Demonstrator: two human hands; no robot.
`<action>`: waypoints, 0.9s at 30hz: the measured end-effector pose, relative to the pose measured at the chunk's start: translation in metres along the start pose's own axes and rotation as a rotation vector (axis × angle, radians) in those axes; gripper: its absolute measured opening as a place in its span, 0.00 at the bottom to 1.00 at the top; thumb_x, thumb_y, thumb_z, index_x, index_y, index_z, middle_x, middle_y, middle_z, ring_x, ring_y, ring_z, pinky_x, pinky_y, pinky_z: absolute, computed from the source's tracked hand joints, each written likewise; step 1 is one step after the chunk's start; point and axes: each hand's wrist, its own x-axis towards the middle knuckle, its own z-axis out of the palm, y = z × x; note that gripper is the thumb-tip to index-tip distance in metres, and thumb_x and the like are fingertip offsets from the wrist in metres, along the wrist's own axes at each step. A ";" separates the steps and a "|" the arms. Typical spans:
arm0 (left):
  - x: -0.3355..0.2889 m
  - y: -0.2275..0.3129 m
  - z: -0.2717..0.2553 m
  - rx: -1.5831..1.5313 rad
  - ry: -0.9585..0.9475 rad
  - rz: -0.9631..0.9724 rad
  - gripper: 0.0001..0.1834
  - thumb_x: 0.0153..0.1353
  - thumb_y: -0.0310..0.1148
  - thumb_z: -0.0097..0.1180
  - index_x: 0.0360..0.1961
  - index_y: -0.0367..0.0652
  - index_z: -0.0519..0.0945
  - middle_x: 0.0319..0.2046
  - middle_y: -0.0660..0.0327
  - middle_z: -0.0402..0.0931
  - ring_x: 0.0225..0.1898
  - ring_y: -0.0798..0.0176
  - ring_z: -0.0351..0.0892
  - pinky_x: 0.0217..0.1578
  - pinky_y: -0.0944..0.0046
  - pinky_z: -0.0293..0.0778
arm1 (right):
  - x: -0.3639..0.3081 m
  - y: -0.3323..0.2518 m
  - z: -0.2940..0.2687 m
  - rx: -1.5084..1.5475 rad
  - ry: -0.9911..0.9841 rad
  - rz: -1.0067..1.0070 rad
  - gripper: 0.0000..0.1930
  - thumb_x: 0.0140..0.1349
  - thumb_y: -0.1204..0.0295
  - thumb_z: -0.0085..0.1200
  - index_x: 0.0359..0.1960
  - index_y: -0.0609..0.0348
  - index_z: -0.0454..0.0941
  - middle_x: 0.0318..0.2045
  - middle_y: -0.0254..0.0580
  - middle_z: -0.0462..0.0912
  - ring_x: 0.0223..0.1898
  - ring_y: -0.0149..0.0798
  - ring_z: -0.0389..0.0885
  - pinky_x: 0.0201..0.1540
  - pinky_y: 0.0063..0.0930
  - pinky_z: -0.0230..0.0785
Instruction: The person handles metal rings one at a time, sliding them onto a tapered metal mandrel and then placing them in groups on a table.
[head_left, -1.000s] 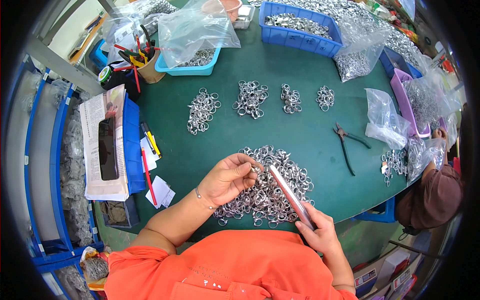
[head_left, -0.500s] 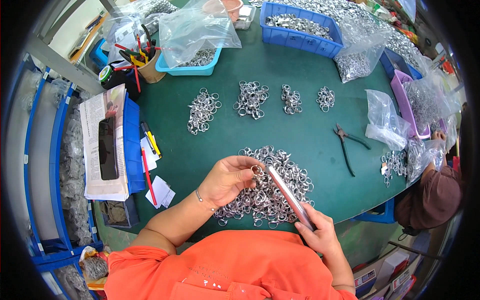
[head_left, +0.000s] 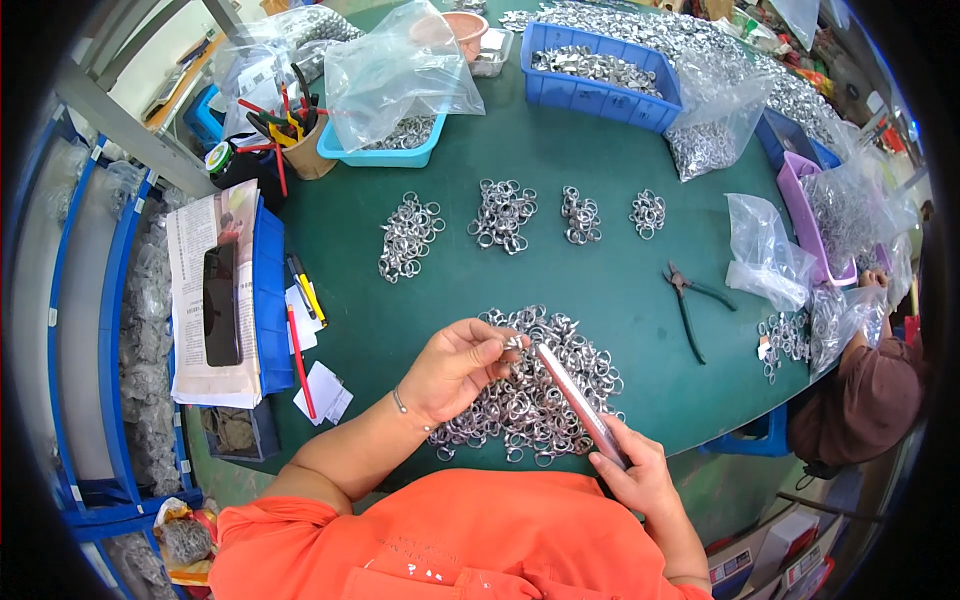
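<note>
Between thumb and forefinger, my left hand (head_left: 455, 368) pinches a small silver ring (head_left: 516, 342). My right hand (head_left: 638, 468) is wrapped round the lower end of a long silver and reddish stick, which looks like a ring mandrel (head_left: 578, 400). Its upper end points away from me and lies close beside the held ring; whether they touch I cannot tell. Beneath both hands spreads a large pile of silver rings (head_left: 545, 425). Farther off, in a row, lie smaller ring groups: one at left (head_left: 410, 238), a second (head_left: 504, 215), a narrow third (head_left: 581, 215) and a small fourth (head_left: 647, 214).
Green-handled pliers (head_left: 690, 300) lie on the green table (head_left: 600, 270). A blue bin (head_left: 600, 95) and a light-blue tray (head_left: 385, 155) hold metal pieces. At left, a phone (head_left: 221, 305) rests on newspaper. A co-worker's arm (head_left: 860, 395) is at right, by a plastic bag.
The held ring has turned in my left fingers and now shows more edge-on. The mandrel stays in my right hand at nearly the same slant. The whole view has shifted slightly.
</note>
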 end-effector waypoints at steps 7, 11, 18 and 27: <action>0.000 0.002 0.013 0.168 0.059 0.127 0.17 0.51 0.15 0.55 0.44 0.35 0.74 0.39 0.61 0.71 0.37 0.72 0.71 0.37 0.74 0.71 | 0.002 -0.002 -0.003 0.023 -0.006 0.002 0.25 0.49 0.77 0.59 0.52 0.61 0.69 0.28 0.45 0.77 0.27 0.34 0.77 0.32 0.23 0.69; 0.000 -0.001 0.007 0.203 -0.011 0.098 0.16 0.52 0.15 0.54 0.45 0.34 0.74 0.38 0.62 0.70 0.39 0.72 0.71 0.41 0.73 0.71 | 0.000 0.000 -0.001 0.013 0.015 -0.037 0.25 0.49 0.78 0.59 0.52 0.62 0.69 0.27 0.45 0.77 0.26 0.34 0.76 0.31 0.24 0.69; -0.002 0.000 0.010 0.182 0.076 0.103 0.10 0.52 0.15 0.54 0.37 0.33 0.76 0.39 0.61 0.70 0.37 0.69 0.73 0.40 0.70 0.72 | -0.001 0.001 -0.001 0.006 0.014 -0.027 0.25 0.49 0.78 0.59 0.52 0.61 0.69 0.27 0.45 0.77 0.26 0.34 0.76 0.30 0.24 0.69; 0.000 -0.002 0.006 0.421 0.122 0.154 0.07 0.53 0.19 0.55 0.35 0.34 0.76 0.31 0.61 0.73 0.32 0.69 0.74 0.36 0.70 0.72 | -0.002 0.002 0.000 0.017 0.006 0.006 0.25 0.49 0.77 0.59 0.52 0.61 0.69 0.29 0.47 0.77 0.28 0.35 0.77 0.33 0.24 0.69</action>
